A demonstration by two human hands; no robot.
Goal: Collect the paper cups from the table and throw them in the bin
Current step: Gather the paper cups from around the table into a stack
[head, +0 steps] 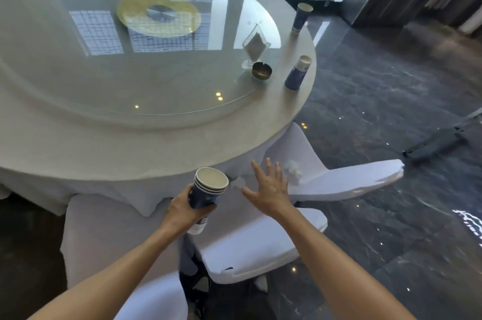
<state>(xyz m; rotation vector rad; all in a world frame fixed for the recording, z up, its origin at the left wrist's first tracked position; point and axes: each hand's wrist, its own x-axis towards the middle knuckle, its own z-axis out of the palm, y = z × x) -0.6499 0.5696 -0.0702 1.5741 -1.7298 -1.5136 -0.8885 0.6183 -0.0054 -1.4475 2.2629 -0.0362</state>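
Observation:
My left hand (182, 209) grips a stack of blue paper cups (207, 190) with white insides, held just off the near edge of the round table (156, 147). Beside the stack, my right hand (270, 186) is spread wide and holds nothing. Two more blue paper cups stand on the table's right rim: one (297, 73) at mid right, another (302, 16) farther back. No bin is visible.
A glass turntable (130, 59) covers the table's middle, with a clear sign holder (255, 44) and a dark ashtray (261, 70) at its right edge. White-covered chairs (260, 239) stand below my hands and to the right (347, 181). Dark glossy floor (391, 111) spreads to the right.

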